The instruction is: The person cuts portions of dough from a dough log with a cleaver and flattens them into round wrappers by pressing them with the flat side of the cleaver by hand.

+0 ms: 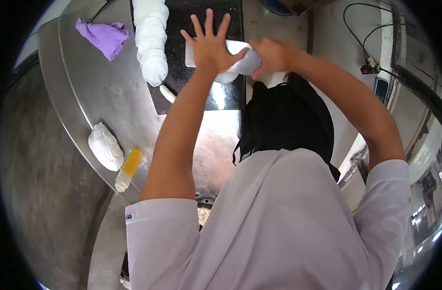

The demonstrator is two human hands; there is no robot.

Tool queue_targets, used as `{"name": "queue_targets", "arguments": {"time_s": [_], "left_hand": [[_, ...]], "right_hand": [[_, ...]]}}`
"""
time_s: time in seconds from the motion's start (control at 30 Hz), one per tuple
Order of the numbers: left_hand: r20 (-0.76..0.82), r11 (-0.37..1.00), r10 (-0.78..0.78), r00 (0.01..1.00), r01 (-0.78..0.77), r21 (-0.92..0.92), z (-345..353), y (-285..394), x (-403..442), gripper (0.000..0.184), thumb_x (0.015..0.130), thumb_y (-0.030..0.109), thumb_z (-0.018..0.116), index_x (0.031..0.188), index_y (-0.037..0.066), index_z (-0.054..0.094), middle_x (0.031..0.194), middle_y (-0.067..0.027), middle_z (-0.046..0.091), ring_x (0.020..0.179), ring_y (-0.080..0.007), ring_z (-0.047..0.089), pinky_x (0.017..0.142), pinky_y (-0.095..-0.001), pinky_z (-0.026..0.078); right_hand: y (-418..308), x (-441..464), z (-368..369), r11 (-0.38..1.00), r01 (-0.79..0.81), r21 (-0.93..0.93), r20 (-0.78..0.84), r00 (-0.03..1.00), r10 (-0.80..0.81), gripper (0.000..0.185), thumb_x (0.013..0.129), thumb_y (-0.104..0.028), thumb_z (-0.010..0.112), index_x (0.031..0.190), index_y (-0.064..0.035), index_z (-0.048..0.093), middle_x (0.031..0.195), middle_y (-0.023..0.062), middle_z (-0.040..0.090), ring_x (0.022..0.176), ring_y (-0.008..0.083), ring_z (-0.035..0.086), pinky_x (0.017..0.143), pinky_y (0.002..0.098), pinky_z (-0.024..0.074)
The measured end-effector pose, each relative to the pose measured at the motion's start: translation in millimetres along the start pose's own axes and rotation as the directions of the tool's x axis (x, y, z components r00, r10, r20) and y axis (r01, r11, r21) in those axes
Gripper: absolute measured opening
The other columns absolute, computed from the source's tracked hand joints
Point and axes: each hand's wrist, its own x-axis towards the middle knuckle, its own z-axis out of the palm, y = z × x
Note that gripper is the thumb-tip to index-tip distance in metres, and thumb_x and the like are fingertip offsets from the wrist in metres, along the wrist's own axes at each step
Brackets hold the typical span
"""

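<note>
Upon the dark board (176,34), your left hand (212,52) lies splayed on a flat metal tool (237,47) over a white disc (226,78), presumably spreading pressure; your right hand (271,57) grips its end, probably steering.

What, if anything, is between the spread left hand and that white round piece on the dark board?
A flat metal blade is in between: the left hand lies on top of it, and the white round piece peeks out from under its near edge, on the dark board.
</note>
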Motion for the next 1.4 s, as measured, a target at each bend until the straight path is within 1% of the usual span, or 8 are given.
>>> {"name": "queue_targets", "arguments": {"time_s": [0.3,0.5,0.73,0.9,1.1,1.2,1.27,1.4], "left_hand": [[-0.062,0.976,-0.202,0.977,0.206,0.066,-27,14,26,0.106,0.072,0.065,0.072,0.159,0.016,0.035,0.167,-0.0199,0.023,0.151,-0.0523,0.02,0.113,-0.0805,0.004],[-0.032,1.0,-0.021,0.999,0.02,-0.012,12,11,11,0.11,0.067,0.082,0.067,0.16,0.03,0.037,0.169,-0.0178,0.021,0.152,-0.0575,0.005,0.105,-0.087,0.001],[0.012,0.966,-0.241,0.971,0.238,0.096,-26,20,39,0.108,0.073,0.069,0.071,0.161,0.018,0.033,0.169,-0.0179,0.02,0.154,-0.0505,0.014,0.113,-0.0805,0.006],[-0.079,0.999,-0.053,0.995,0.053,-0.001,7,13,15,0.109,0.071,0.085,0.063,0.16,0.027,0.037,0.168,-0.0172,0.023,0.151,-0.0583,0.01,0.105,-0.0868,0.004],[-0.004,0.946,-0.3,0.954,0.298,0.126,-24,28,46,0.105,0.077,0.069,0.068,0.161,0.019,0.032,0.169,-0.018,0.022,0.153,-0.0522,0.014,0.111,-0.082,0.007],[-0.006,0.969,-0.231,0.973,0.23,0.087,-20,19,40,0.107,0.077,0.074,0.067,0.161,0.019,0.032,0.169,-0.0188,0.021,0.153,-0.0522,0.015,0.112,-0.0812,0.007],[0.051,0.967,-0.219,0.974,0.21,0.142,-13,32,30,0.108,0.077,0.075,0.066,0.162,0.019,0.031,0.169,-0.0188,0.021,0.153,-0.0524,0.014,0.112,-0.0812,0.007],[0.06,0.956,-0.238,0.969,0.223,0.188,-9,35,46,0.109,0.076,0.077,0.065,0.162,0.02,0.03,0.169,-0.0188,0.02,0.154,-0.0509,0.014,0.113,-0.0808,0.008]], "right_hand": [[27,37,-34,0.927,0.28,-0.25,-0.158,0.933,-0.324,0.074,0.072,-0.039,0.088,0.12,0.0007,0.048,0.094,0.0277,0.065,0.094,0.0468,0.066,0.081,0.051,0.0542],[34,14,-3,0.999,0.051,-0.012,0.035,0.998,-0.05,0.08,0.069,-0.044,0.091,0.121,0.0002,0.049,0.093,0.0267,0.066,0.093,0.0478,0.066,0.082,0.0519,0.0536],[45,44,-38,0.925,0.29,-0.247,-0.144,0.933,-0.331,0.082,0.068,-0.045,0.091,0.122,0.0001,0.049,0.1,0.0267,0.066,0.096,0.0474,0.065,0.084,0.051,0.0527],[22,14,-17,0.996,0.034,-0.083,0.081,0.996,-0.028,0.084,0.067,-0.046,0.092,0.124,-0.001,0.049,0.101,0.0233,0.066,0.105,0.0434,0.064,0.085,0.0509,0.0522],[79,75,-22,0.86,0.429,-0.277,-0.15,0.864,-0.48,0.076,0.065,-0.04,0.088,0.121,0.0042,0.059,0.111,0.0281,0.068,0.106,0.0441,0.066,0.087,0.0506,0.0536],[31,43,-57,0.938,0.224,-0.265,0.016,0.973,-0.228,0.09,0.061,-0.049,0.09,0.123,0.0075,0.058,0.112,0.0289,0.067,0.108,0.0429,0.066,0.09,0.0477,0.0545],[32,34,-33,0.998,0.061,-0.011,0.15,0.987,-0.059,0.085,0.064,-0.035,0.095,0.126,0.0,0.049,0.099,0.0231,0.065,0.101,0.0409,0.066,0.084,0.0459,0.053],[72,40,-22,0.951,0.283,-0.126,-0.108,0.949,-0.297,0.084,0.063,-0.037,0.095,0.121,0.0039,0.052,0.104,0.0248,0.066,0.1,0.0428,0.068,0.083,0.0462,0.0553]]}}
